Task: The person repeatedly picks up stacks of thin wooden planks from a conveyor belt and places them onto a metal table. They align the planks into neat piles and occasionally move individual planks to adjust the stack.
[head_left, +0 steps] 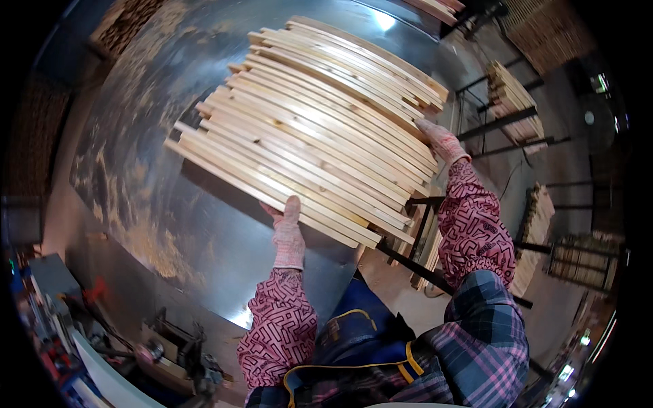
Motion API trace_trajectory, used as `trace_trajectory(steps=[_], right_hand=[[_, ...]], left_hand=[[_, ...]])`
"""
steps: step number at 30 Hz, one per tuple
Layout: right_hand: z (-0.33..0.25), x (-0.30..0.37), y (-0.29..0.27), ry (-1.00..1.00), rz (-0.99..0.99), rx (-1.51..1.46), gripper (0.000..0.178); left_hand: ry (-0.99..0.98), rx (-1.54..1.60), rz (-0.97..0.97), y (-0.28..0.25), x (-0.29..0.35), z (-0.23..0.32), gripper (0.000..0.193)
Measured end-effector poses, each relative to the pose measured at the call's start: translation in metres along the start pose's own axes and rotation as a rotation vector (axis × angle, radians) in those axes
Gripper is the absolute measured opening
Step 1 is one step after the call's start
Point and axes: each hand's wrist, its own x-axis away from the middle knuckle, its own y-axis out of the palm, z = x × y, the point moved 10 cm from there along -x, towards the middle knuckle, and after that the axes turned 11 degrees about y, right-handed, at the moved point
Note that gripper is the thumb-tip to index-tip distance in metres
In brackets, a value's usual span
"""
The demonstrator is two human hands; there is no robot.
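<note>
A broad bundle of pale wooden strips (272, 129) lies side by side on a shiny metal table, their ends uneven. My left hand (289, 234), in a pale pinkish knit glove, is at the bundle's near edge. Its thumb rests over the nearest strip, while the other fingers pass partly out of sight below the edge. At the right ends of the strips is my right hand (443, 144), gloved alike, fingers stretched out against the wood. Patterned pink sleeve covers sheathe both forearms.
Sawdust is smeared over the metal tabletop (129, 163). Dark metal racks (500, 124) holding stacked wood stand to the right, close to my right arm. Machine parts and tools (163, 347) crowd the lower left. More wood (126, 24) is piled at the far left.
</note>
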Motion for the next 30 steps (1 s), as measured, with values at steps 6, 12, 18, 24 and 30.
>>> trace_trajectory(steps=[6, 12, 18, 24, 30], right_hand=[[0.005, 0.002, 0.022, 0.035, 0.043, 0.014, 0.060], [0.049, 0.082, 0.086, -0.249, -0.206, 0.277, 0.055], [0.052, 0.124, 0.175, -0.026, -0.499, 0.444, 0.050], [-0.064, 0.021, 0.221, -0.685, -0.219, -0.075, 0.062], [-0.050, 0.001, 0.264, -0.608, -0.533, -0.563, 0.080]], left_hand=[[-0.016, -0.147, 0.034, -0.001, 0.003, 0.008, 0.109], [-0.085, 0.213, -0.059, -0.075, -0.013, 0.048, 0.087], [-0.252, -0.060, 0.002, -0.161, -0.027, 0.090, 0.082], [-0.109, 0.054, -0.050, -0.186, -0.048, 0.064, 0.090], [-0.011, 0.214, -0.111, -0.159, -0.039, 0.060, 0.092]])
